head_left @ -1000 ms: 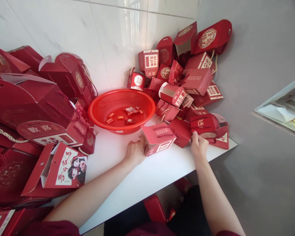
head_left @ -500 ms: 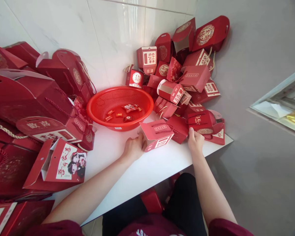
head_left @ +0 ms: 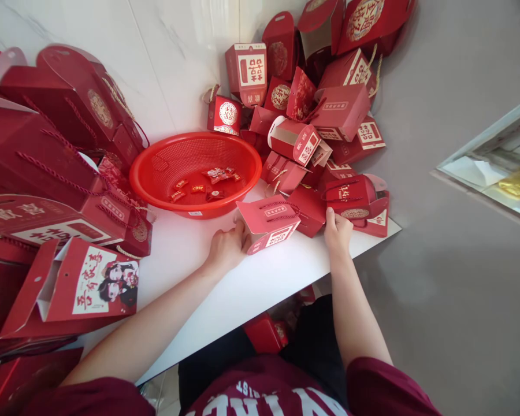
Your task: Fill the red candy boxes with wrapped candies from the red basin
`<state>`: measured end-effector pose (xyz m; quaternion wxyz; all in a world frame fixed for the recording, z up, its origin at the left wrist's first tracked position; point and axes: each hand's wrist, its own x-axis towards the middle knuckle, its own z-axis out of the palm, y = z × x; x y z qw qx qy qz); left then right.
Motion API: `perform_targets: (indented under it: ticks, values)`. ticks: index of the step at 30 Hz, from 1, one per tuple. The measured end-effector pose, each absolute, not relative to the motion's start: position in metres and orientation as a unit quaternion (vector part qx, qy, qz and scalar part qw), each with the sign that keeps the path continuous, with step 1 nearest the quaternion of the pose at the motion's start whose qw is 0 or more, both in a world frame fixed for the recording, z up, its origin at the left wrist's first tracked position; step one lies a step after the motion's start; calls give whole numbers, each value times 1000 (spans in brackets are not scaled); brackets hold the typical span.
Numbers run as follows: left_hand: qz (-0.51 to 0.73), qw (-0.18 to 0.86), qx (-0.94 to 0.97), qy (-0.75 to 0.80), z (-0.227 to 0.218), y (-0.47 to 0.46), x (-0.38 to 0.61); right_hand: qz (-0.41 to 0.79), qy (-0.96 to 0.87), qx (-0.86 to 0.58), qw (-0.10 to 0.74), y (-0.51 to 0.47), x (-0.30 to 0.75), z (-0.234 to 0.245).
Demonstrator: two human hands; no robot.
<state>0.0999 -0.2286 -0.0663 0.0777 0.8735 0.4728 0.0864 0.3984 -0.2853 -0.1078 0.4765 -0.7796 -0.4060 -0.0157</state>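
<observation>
My left hand is at the open left end of a light red cardboard gift box. Its fingers are curled against the box's edge, and the fingertips are partly hidden. The box lies on its side, with a dark red cord on top and a white printed panel facing me. My right hand is closed, thumb up, at the table's front edge. It rests beside a plain red box and a darker red box with gold print; what its fingers hold, if anything, is hidden.
A red plastic basket holds several small wrapped sweets. Many red gift boxes are piled behind my right hand, against the wall. Larger boxes stack up at left, including one with a cartoon couple. The white table's edge runs before me.
The view has shifted slightly, so everything sits a little further left and higher. Both hands stay at the same boxes, with no visible change in their grip.
</observation>
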Motion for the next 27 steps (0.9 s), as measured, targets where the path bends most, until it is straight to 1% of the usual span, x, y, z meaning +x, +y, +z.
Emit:
perform_targets:
  ticks: [14, 21, 27]
  values:
    - [90, 76, 873, 472, -68, -228, 99, -7, -398, -781, 480, -287, 398, -107]
    - [98, 100, 867, 478, -68, -229, 96, -9, -398, -770, 499, -288, 395, -110]
    - [85, 105, 862, 489, -65, -229, 95, 7, -389, -760, 520, -295, 385, -105]
